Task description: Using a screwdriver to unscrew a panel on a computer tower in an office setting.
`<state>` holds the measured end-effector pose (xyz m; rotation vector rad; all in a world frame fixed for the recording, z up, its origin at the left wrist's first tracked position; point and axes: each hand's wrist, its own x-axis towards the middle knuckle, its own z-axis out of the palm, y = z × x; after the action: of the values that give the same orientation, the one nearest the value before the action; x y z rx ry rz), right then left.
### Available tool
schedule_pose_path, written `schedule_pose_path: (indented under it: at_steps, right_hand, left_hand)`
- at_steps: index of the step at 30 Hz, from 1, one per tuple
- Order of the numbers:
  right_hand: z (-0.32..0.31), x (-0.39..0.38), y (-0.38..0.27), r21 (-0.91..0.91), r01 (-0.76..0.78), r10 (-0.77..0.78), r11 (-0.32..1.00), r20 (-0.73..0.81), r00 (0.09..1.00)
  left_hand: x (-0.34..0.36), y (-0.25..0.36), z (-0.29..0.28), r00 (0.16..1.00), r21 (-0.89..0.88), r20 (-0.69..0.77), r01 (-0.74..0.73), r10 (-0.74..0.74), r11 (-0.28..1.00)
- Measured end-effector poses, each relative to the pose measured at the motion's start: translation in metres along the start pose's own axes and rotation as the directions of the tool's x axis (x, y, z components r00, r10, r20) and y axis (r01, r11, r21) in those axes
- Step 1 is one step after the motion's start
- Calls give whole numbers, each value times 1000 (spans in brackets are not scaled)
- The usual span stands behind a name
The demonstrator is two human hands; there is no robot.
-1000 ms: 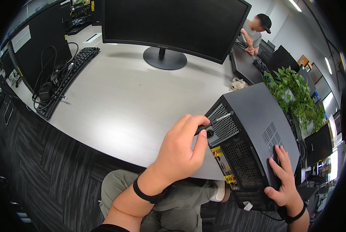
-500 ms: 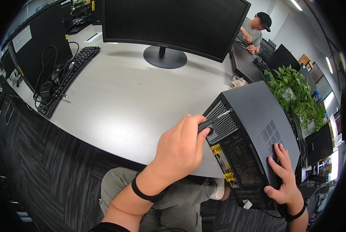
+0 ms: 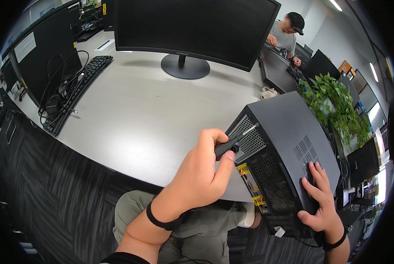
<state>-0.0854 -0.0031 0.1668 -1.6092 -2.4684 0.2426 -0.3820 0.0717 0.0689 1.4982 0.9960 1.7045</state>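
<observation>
A black desktop computer case (image 3: 289, 127) stands tilted at the right end of the desk, its rear face with grilles and yellow stickers turned toward my left hand. My left hand (image 3: 206, 171) is closed around the dark handle of a screwdriver (image 3: 225, 148). The screwdriver's metal shaft slants up across the mesh grille, and its tip is at the rear edge near the upper corner. Whether a screw sits under the tip is too small to tell. My right hand (image 3: 321, 202) lies with spread fingers on the vented side panel, thumb near the rear edge.
A curved monitor (image 3: 192, 33) stands at the back of the desk (image 3: 131, 119). On the left lie a black keyboard (image 3: 84, 90) and tangled cables (image 3: 58, 99). Behind the case are green plants (image 3: 333, 99). A person (image 3: 287, 35) works at the far right.
My left fingers have loosened and shifted back along the screwdriver handle, index finger lifted and curled. The tip stays at the case edge. My right hand stays on the panel.
</observation>
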Motion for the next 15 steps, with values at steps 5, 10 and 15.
schedule_pose_path:
  at_steps: [5, 10, 15]
  right_hand:
    - [0, -1, 1, -19, 0, -1, 1000, -10, 1000]
    - [1, 0, 0, -29, 19, -20, 999, -14, 1000]
    - [1, -1, -1, -23, 17, -17, 1000, -16, 1000]
  left_hand:
    - [8, -2, -15, 994, 334, 88, 31, -64, 942]
    - [14, -6, 1, 988, 173, -89, -112, 128, 979]
    - [5, -2, -12, 994, 199, 107, 10, -32, 980]
